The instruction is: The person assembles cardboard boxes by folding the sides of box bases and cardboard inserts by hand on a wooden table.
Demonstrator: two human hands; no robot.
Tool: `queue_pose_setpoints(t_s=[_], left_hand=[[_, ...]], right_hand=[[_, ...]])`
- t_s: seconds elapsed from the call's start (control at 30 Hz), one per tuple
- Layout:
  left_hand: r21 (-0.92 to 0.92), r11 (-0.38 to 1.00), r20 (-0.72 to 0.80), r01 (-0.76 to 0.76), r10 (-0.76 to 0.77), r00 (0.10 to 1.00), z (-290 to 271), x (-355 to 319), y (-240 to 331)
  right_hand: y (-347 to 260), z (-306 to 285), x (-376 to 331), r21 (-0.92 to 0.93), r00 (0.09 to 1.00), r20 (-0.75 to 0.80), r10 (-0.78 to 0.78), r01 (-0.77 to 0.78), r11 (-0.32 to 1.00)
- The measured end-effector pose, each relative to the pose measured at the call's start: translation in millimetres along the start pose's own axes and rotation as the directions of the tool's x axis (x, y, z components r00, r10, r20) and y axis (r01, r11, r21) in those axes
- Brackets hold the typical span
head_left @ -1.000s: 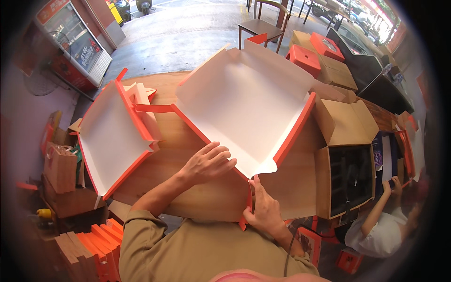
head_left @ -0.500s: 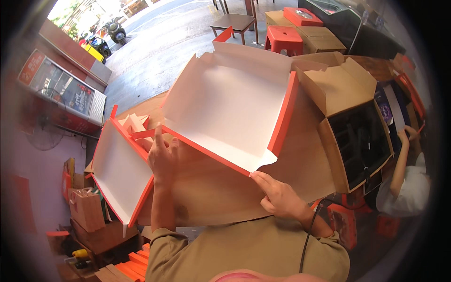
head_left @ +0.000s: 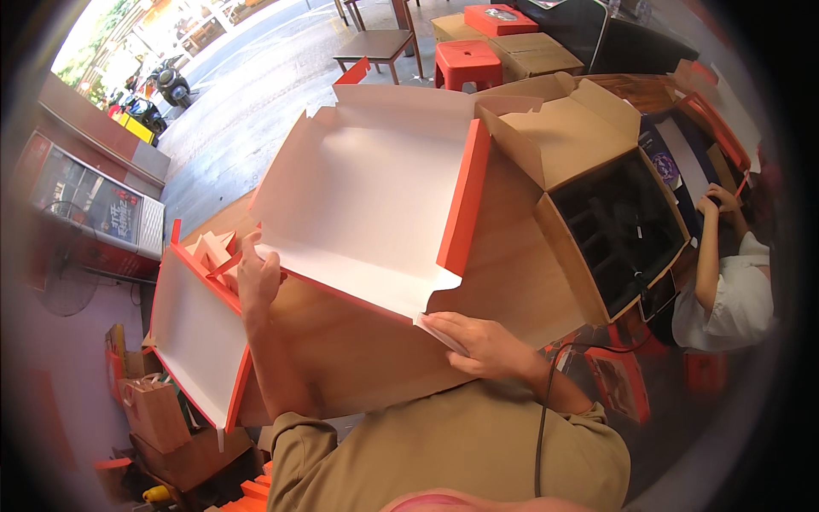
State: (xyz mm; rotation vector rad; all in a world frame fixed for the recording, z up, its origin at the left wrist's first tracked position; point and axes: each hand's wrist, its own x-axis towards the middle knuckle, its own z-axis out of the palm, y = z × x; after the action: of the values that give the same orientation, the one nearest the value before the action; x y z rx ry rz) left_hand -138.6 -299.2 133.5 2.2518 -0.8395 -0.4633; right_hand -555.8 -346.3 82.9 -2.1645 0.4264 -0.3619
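Observation:
A large open cardboard box [head_left: 367,183], white inside and red outside, lies tilted on the wooden table in front of me. At its near left corner, my left hand [head_left: 259,277] is closed with thumb and bent fingers on the cardboard edge. My right hand [head_left: 482,346] grips a narrow white flap [head_left: 437,331] at the near right corner, the flap sticking out under the fingers. Left of my left forearm, a second red-and-white box [head_left: 198,320] stands open, with folded pinkish cardboard pieces [head_left: 213,250] behind it.
To the right, an open brown carton [head_left: 589,247] with a black insert sits on the table [head_left: 503,247]. A person [head_left: 725,282] works beyond it. A red stool [head_left: 467,64] and a chair [head_left: 375,44] stand past the far edge. A black cable [head_left: 539,427] crosses my right arm.
The view has shifted, moving the scene leftward. My left hand has closed around the near left corner. The right hand now holds the corner flap folded outward toward me.

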Motion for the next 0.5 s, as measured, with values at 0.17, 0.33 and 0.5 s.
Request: queue_pose_setpoints(t_s=[0.17, 0.33, 0.5], left_hand=[[-0.377, 0.921, -0.019, -0.095, 0.095, 0.995, -14.0, -17.5, 8.6], [-0.541, 0.811, -0.185, -0.224, 0.145, 0.972, -21.2, -37.4, 8.2], [-0.396, 0.836, -0.417, -0.380, 0.205, 0.885, -15.8, -43.9, 7.6]], right_hand=[[1.7, -16.5, 0.8, 0.095, 0.992, -0.074, 0.104, -0.096, 0.991], [10.1, -46.9, 31.8, -0.084, 0.837, -0.529, 0.141, -0.217, 0.973], [24.1, -70.0, 60.5, -0.243, 0.867, -0.431, 0.250, -0.378, 0.893]])
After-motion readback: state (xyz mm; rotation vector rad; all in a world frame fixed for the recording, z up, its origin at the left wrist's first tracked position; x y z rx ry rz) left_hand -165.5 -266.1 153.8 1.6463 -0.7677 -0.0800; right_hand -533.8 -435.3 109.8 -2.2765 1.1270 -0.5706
